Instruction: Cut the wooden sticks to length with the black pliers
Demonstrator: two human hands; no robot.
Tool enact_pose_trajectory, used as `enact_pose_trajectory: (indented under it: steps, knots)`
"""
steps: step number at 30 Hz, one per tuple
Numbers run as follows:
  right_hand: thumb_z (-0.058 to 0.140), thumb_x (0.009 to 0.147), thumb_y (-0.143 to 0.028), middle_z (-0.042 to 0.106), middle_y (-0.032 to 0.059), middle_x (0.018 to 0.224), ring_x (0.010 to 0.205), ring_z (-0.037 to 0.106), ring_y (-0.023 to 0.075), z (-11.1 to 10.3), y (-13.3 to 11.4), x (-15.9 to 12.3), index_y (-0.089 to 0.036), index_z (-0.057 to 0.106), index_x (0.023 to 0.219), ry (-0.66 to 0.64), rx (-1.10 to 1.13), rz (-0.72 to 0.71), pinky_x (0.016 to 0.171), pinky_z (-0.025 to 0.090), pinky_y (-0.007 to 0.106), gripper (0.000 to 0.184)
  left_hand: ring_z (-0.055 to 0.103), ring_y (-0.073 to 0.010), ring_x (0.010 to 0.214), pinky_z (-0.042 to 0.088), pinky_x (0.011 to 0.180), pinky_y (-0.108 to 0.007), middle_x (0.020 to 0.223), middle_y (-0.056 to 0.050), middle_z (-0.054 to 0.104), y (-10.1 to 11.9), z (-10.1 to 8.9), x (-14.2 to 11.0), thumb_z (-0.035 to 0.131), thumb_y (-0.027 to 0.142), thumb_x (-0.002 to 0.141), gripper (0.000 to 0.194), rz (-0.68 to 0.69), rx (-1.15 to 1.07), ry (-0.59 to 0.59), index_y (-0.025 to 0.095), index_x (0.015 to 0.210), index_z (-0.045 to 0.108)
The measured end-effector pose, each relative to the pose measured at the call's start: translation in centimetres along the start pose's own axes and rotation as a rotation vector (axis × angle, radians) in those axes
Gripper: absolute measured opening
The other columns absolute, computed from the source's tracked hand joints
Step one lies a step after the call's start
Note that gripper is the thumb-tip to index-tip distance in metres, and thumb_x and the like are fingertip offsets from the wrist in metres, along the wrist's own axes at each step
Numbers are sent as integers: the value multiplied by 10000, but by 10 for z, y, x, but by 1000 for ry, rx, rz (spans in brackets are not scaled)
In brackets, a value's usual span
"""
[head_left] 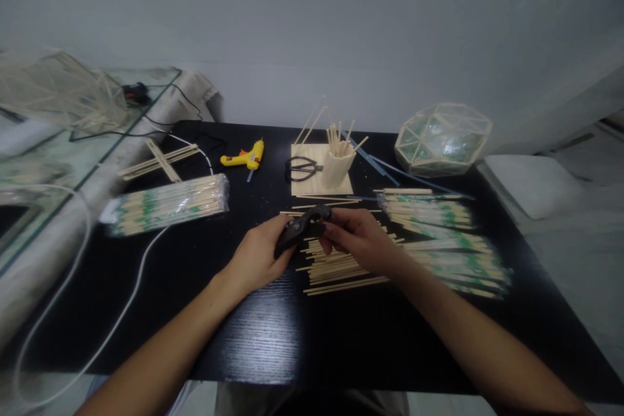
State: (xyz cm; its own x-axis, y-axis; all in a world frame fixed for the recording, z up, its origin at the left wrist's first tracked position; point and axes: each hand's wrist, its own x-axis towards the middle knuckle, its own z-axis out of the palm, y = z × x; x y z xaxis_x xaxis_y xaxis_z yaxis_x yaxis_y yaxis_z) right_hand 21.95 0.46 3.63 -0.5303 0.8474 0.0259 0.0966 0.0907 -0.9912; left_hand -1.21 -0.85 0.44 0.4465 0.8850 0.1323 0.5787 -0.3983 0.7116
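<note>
My left hand [260, 250] is wrapped round the handles of a black plier-like tool [299, 229], whose head points up and to the right. Close against that head, my right hand [358, 237] has its fingers pinched together. A small pale tip shows by the jaws, but what the right fingers hold is mostly hidden. Below both hands lies a loose spread of thin wooden sticks [336, 266], partly covered by the right hand. Behind them, a wooden cup [337, 169] full of upright sticks stands on a square wooden board [305, 188], next to black-handled scissors [302, 169].
A yellow glue gun [248, 156] lies at the back. Bagged sticks lie left [170, 205] and right [439, 247]. A faceted stick-framed shape [443, 140] sits back right, near blue-grey strips [375, 162]. A white cable [141, 266] loops over the black table [195, 312] at left.
</note>
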Motion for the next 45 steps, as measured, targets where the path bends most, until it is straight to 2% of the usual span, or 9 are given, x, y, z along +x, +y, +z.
enact_pose_trajectory:
  steps: [4,8,13,24,30,39,45]
  knots:
    - [582,997,-463,460,-36,595,536,354,78,-1,-1,0,-129,649,714,-23,36,15,520,265,235,444,663,-188,898,499,809,-293,1022,-41,697,0,-2,1,554,122,892,286,19,-18,-10,206,1160,602]
    - [584,995,-470,509,-24,609,532,352,75,-2,-2,0,-128,644,709,-38,62,29,514,261,236,449,671,-207,990,506,879,-316,1105,-56,703,0,-3,1,563,132,892,357,33,-34,-20,211,1239,591]
    - [596,991,-458,589,0,660,535,385,74,-3,2,1,-132,641,732,-76,124,43,501,274,228,419,668,-211,1010,505,898,-322,1128,-66,699,-1,-2,2,567,127,887,362,39,-52,-34,207,1240,587]
    - [581,1000,-458,579,-9,649,516,372,68,-3,3,1,-138,635,730,-61,128,47,493,274,227,422,590,-154,734,436,682,-260,855,-15,637,0,0,1,523,141,904,89,-25,-17,-40,196,966,557]
    - [586,988,-494,570,-3,657,543,402,79,-2,4,1,-141,633,744,-24,96,60,493,280,226,432,533,-135,626,378,606,-241,766,8,596,2,0,1,530,137,881,90,-59,30,-33,212,876,480]
    - [575,993,-502,528,-17,623,554,398,84,0,6,2,-148,613,719,32,47,31,510,281,229,449,522,-134,593,360,589,-244,734,15,585,4,0,0,518,156,890,98,-103,35,-51,219,847,455]
    - [570,991,-520,543,-17,630,550,388,85,2,7,4,-154,605,723,58,8,13,522,286,232,455,583,-153,664,407,625,-255,810,-11,638,2,1,2,532,176,904,41,-96,24,-42,207,931,526]
